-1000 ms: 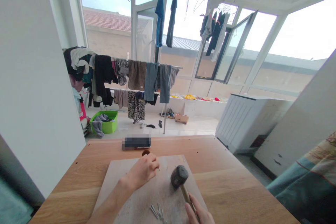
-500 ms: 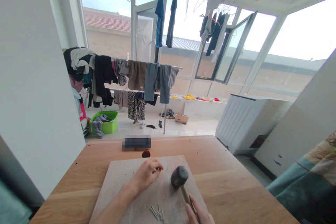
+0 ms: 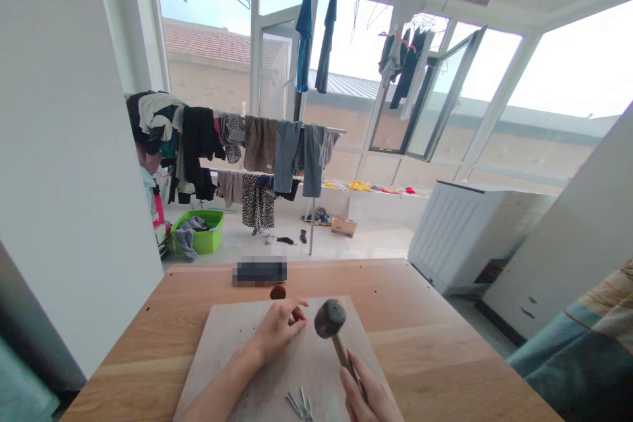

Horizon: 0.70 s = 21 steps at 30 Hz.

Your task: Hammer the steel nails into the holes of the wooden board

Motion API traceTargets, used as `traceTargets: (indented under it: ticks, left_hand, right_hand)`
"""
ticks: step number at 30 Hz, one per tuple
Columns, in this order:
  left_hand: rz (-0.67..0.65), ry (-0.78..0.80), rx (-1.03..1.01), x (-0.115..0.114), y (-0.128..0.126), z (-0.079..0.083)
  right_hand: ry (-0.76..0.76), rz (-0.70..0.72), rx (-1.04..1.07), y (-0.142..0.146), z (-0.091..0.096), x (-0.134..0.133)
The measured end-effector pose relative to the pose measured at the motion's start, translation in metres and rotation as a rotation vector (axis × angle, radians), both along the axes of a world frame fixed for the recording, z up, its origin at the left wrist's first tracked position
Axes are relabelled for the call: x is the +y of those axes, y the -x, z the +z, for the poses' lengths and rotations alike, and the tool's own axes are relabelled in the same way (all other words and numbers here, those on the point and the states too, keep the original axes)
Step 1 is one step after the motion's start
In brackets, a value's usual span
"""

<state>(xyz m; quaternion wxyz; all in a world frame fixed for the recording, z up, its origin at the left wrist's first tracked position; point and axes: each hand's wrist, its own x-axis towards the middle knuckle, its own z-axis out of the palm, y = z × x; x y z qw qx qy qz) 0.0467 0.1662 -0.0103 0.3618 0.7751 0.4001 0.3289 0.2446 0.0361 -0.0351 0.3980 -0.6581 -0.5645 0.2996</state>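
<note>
A rubber mallet [image 3: 330,318] with a black head and wooden handle is gripped in my right hand [image 3: 368,388]. Its head is raised over the right part of a pale wooden board [image 3: 237,336]. My left hand [image 3: 283,326] rests on the board, just left of the mallet head, with fingers curled and a gap between thumb and index fingertip. I can make out nothing between those fingers. Several metal nails [image 3: 301,403] lie loose on the near part of the board, between my forearm and my right hand.
The board lies on a wooden table [image 3: 420,336]. Behind it are a round brown object [image 3: 277,292] and a blurred dark item [image 3: 260,271]. Beyond the table stand a laundry-covered drying rack [image 3: 260,145], a green basket [image 3: 210,241] and a white appliance [image 3: 445,231].
The mallet head has risen a little and shifted left, closer to my left hand. The thumb and index finger of my left hand have spread slightly. The view has tilted a little.
</note>
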Motion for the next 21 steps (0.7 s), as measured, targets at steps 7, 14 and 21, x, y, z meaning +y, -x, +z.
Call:
traceTargets:
  ticks: [7, 14, 21]
  left_hand:
    - [-0.017, -0.023, -0.05, 0.001, -0.002, -0.001]
    - [-0.034, -0.029, -0.044, -0.003, -0.001, 0.007]
    - [-0.054, -0.031, -0.018, -0.004, -0.001, 0.005]
  right_hand:
    - [-0.015, 0.016, -0.039, 0.021, 0.017, 0.021]
    - [-0.045, 0.034, -0.096, 0.019, 0.009, 0.02]
    - [0.039, 0.112, -0.038, 0.01, 0.004, 0.014]
